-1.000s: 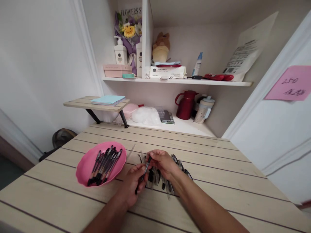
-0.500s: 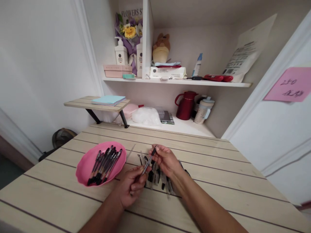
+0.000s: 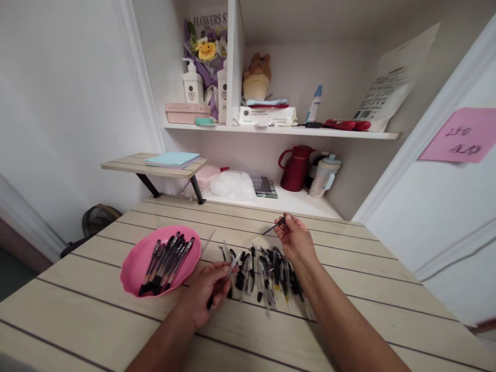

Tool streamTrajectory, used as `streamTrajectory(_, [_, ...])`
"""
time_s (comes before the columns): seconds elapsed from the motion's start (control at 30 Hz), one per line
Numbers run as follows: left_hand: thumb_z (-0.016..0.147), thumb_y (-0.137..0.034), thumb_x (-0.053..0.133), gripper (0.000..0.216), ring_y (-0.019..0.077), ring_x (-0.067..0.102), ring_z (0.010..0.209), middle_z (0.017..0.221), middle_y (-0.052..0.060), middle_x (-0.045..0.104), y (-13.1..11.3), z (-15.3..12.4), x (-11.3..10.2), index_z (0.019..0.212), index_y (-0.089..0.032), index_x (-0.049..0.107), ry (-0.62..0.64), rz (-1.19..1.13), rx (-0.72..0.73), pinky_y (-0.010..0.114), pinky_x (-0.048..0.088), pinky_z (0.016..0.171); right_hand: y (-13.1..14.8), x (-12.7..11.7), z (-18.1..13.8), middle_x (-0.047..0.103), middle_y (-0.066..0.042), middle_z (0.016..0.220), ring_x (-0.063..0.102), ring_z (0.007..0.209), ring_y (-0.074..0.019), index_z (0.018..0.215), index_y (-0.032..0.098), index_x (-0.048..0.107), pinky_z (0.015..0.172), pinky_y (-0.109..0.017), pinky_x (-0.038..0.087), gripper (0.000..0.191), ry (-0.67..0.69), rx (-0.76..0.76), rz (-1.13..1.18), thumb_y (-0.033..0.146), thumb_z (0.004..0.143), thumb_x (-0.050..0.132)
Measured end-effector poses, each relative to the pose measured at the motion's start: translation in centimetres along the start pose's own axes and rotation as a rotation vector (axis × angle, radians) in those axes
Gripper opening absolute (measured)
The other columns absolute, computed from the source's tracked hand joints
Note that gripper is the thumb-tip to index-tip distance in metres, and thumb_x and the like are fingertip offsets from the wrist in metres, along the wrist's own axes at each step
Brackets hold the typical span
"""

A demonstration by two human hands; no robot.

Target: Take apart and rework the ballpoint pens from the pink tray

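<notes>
My left hand [image 3: 205, 293] is closed on a clear pen barrel [image 3: 221, 282] with a black end, held low over the wooden table [image 3: 116, 320]. My right hand [image 3: 295, 238] is raised and to the right, pinching a thin pen refill [image 3: 268, 231] by its black end, fully clear of the barrel. Between the hands lies a pile of pens and pen parts [image 3: 263, 271]. To the left sits a pink bowl [image 3: 135, 258] holding several black pens [image 3: 168, 261].
At the back a small wooden riser [image 3: 151, 168] carries a light-blue notebook. Shelves behind hold a red jug [image 3: 296, 168], a cup, bottles, a plush toy and a flower bouquet. A pink note [image 3: 459, 135] hangs on the right wall.
My right hand has pulled the refill out of the barrel, moving up and to the right. My left hand stayed low with the barrel. The pile of pen parts is now uncovered.
</notes>
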State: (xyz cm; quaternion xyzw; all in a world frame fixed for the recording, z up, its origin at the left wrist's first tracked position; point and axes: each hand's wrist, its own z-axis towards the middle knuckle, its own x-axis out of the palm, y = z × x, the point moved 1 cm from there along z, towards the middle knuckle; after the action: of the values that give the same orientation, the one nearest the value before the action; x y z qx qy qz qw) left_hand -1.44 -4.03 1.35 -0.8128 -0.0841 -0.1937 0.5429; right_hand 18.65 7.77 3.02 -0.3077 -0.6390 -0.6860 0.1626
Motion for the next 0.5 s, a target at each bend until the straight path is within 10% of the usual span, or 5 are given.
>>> streamTrajectory(0.27, [0.067, -0.033, 0.058, 0.027, 0.0023, 0.038, 0.034, 0.055, -0.003, 0.052, 0.2, 0.5, -0.1, 0.086, -0.014, 0.059, -0.134, -0.029, 0.057, 0.016, 0.02, 0.032, -3.4, 1.4, -1.3, 0.053, 0.002, 0.04, 0.049, 0.037, -0.011, 0.063, 0.016, 0.056, 0.039, -0.022, 0.037, 0.016, 0.297, 0.073, -0.992, 0.032, 0.064, 0.058])
streamTrajectory(0.5, [0.065, -0.032, 0.06, 0.026, 0.0033, 0.04, 0.035, 0.055, -0.004, 0.053, 0.4, 0.7, -0.3, 0.085, -0.014, 0.059, -0.156, -0.065, 0.067, 0.016, 0.021, 0.033, -5.5, 4.2, -2.8, 0.063, -0.009, 0.051, 0.06, 0.057, -0.016, 0.056, 0.014, 0.063, 0.055, -0.022, 0.04, 0.022, 0.573, -0.055, -1.704, 0.03, 0.067, 0.054])
